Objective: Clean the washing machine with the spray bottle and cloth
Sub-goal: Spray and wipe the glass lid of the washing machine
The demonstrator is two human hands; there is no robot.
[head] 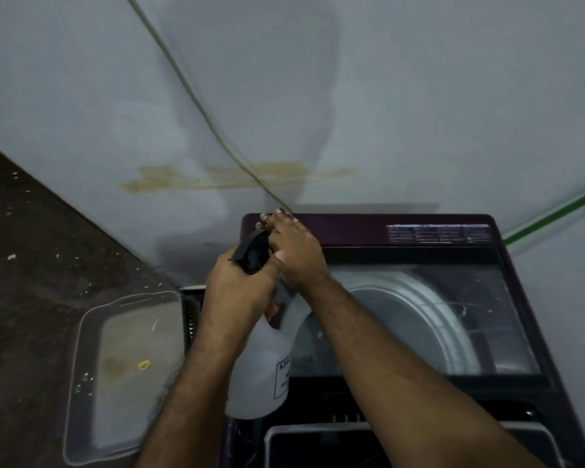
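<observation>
My left hand [240,292] is wrapped around the neck of the spray bottle [260,373]. My fingers are curled tight around it, just under the black spray head [250,251]. The bottle is see-through white with a label on its side. It hangs in the air, tilted, over the front left corner of the washing machine [402,231].

My right hand [296,255] is at the front of the spray head. Its fingers reach past the tip, close together. I cannot tell if they pinch the tip or only touch it, because the back of my hand hides them. My right arm crosses over the glass lid [453,315] and hides part of it.

The washing machine is dark purple. Through the lid I can see the round gray drum. A sticker with small writing [438,233] is on the back panel.

Beside the machine on the left, a clear plastic tray [81,383] sits on the dark floor [31,265]. A small yellow bit [143,365] lies in it. A tan cord [196,106] runs down the gray wall [419,96] to the back of the machine. A green line [554,216] crosses the wall on the right. I cannot see the cloth.
</observation>
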